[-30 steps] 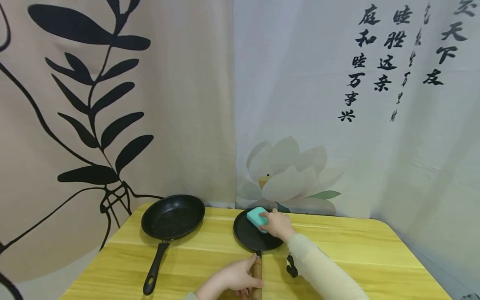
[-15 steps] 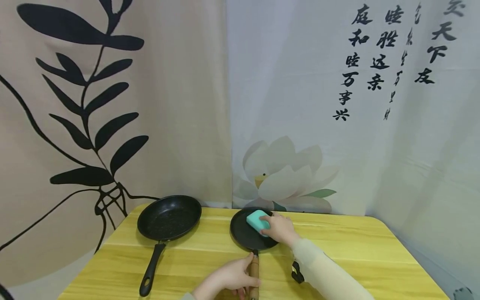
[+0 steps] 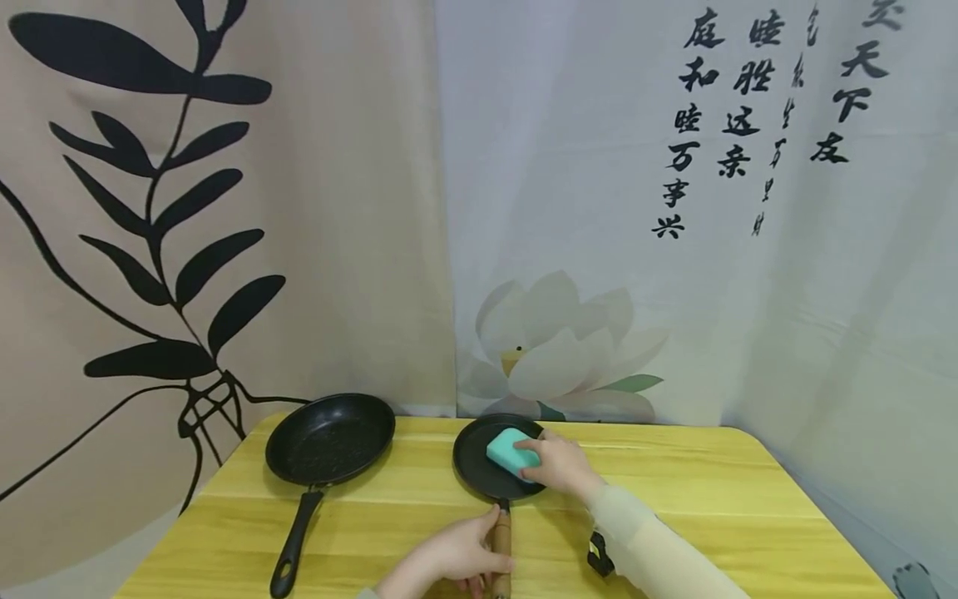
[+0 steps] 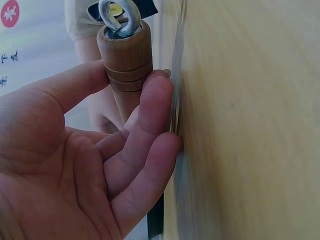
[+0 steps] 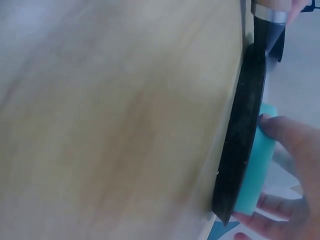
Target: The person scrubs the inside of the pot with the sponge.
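A small black frying pan [image 3: 471, 459] lies on the table with its wooden handle [image 3: 501, 534] towards me. My left hand [image 3: 458, 549] holds that handle; in the left wrist view, thumb and fingers [image 4: 156, 107] close round the wood [image 4: 125, 60] near its metal hanging ring [image 4: 120, 17]. My right hand [image 3: 567, 466] grips a turquoise sponge [image 3: 509, 451] against the pan's inner surface, right of its middle. Seen from the right wrist, the thumb lies on one end of the sponge [image 5: 257, 165] and fingers curl at the other. Its underside is hidden.
A larger black frying pan [image 3: 329, 441] with a black handle [image 3: 295, 545] stands to the left on the yellow wood-grain table [image 3: 703, 499]. A printed curtain [image 3: 359, 208] hangs behind the table's far edge. A small black device [image 3: 599, 556] is by the right forearm.
My right hand has moved the sponge from the pan's far side nearer to me, towards its middle right. The left hand keeps its hold on the handle. The head view has shifted slightly right.
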Available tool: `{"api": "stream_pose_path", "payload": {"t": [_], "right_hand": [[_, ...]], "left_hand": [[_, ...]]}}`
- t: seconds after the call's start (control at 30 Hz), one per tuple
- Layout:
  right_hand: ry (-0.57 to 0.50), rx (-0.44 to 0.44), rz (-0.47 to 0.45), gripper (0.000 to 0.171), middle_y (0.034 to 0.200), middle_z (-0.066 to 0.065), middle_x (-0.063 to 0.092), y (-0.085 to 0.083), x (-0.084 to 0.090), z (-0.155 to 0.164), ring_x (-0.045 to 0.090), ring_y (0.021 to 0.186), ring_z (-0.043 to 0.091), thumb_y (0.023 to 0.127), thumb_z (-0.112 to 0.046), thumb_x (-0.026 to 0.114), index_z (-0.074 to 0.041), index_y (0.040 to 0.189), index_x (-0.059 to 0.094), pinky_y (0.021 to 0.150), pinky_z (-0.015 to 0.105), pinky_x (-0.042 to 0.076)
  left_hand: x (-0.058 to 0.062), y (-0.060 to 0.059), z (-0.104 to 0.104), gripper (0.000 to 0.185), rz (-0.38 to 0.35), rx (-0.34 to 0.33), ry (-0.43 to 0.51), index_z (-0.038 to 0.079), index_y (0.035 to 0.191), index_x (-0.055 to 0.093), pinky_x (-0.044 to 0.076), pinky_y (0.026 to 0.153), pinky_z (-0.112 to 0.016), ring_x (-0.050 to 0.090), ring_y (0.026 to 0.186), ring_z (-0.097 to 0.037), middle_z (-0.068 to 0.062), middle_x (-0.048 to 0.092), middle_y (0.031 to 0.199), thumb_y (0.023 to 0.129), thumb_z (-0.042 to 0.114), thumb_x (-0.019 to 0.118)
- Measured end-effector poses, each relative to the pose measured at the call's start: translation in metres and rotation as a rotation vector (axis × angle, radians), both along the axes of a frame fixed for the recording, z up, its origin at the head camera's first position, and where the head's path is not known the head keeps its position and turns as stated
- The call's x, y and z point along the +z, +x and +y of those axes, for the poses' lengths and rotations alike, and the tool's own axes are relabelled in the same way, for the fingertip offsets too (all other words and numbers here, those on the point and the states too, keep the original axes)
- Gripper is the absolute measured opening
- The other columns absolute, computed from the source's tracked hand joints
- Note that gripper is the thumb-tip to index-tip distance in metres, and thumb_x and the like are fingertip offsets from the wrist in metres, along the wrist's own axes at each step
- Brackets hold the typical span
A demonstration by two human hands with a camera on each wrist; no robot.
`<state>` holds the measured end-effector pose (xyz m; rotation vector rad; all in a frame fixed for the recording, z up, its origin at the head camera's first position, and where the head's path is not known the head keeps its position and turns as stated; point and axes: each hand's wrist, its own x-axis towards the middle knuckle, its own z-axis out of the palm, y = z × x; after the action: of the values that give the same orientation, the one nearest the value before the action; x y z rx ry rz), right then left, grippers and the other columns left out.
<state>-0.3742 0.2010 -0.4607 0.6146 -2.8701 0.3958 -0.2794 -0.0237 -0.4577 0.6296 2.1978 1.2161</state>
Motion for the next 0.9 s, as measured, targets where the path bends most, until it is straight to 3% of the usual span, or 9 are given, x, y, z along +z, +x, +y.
{"api": "stream_pose_path", "payload": {"t": [0.1, 0.37, 0.5, 0.67, 0.9], "right_hand": [[-0.031, 0.003, -0.020, 0.046, 0.110, 0.012, 0.060, 0.001, -0.001, 0.001, 0.060, 0.085, 0.027, 0.084, -0.037, 0.075, -0.021, 0.127, 0.066, 0.073, 0.051, 0.050], [-0.203, -0.025, -0.071, 0.046, 0.111, 0.011, 0.060, -0.005, -0.010, 0.009, 0.059, 0.084, 0.020, 0.086, -0.036, 0.073, -0.019, 0.128, 0.064, 0.072, 0.041, 0.051], [-0.333, -0.022, -0.073, 0.045, 0.119, 0.016, 0.059, -0.007, -0.012, 0.013, 0.060, 0.099, 0.029, 0.088, -0.035, 0.072, -0.015, 0.128, 0.064, 0.083, 0.048, 0.051], [-0.573, -0.029, -0.107, 0.047, 0.131, 0.016, 0.058, -0.008, -0.012, 0.017, 0.052, 0.120, 0.037, 0.090, -0.031, 0.070, -0.009, 0.131, 0.062, 0.096, 0.054, 0.044], [-0.857, -0.117, -0.148, 0.044, 0.114, 0.012, 0.064, -0.008, -0.014, 0.021, 0.059, 0.099, 0.025, 0.091, -0.027, 0.070, -0.011, 0.131, 0.062, 0.079, 0.034, 0.051]], "left_hand": [[0.002, 0.003, -0.001, 0.084, -0.009, 0.017, 0.014, -0.007, 0.150, 0.023, 0.041, 0.039, -0.027, 0.060, 0.048, -0.019, -0.008, 0.067, 0.064, 0.091, 0.029, 0.069], [-0.002, -0.001, -0.001, 0.089, 0.004, -0.009, -0.021, -0.010, 0.150, 0.019, 0.044, 0.040, -0.029, 0.062, 0.049, -0.018, -0.005, 0.068, 0.064, 0.091, 0.037, 0.068], [0.001, 0.002, 0.000, 0.085, -0.006, 0.020, -0.005, -0.007, 0.150, 0.022, 0.043, 0.039, -0.029, 0.062, 0.048, -0.021, -0.008, 0.068, 0.065, 0.090, 0.030, 0.070], [-0.001, 0.002, 0.001, 0.082, 0.004, 0.031, -0.010, -0.005, 0.151, 0.023, 0.041, 0.038, -0.029, 0.060, 0.047, -0.020, -0.008, 0.067, 0.065, 0.091, 0.028, 0.069], [0.002, 0.004, 0.002, 0.082, 0.013, 0.039, -0.011, -0.006, 0.150, 0.023, 0.041, 0.038, -0.028, 0.060, 0.046, -0.020, -0.008, 0.067, 0.063, 0.091, 0.027, 0.070]]}}
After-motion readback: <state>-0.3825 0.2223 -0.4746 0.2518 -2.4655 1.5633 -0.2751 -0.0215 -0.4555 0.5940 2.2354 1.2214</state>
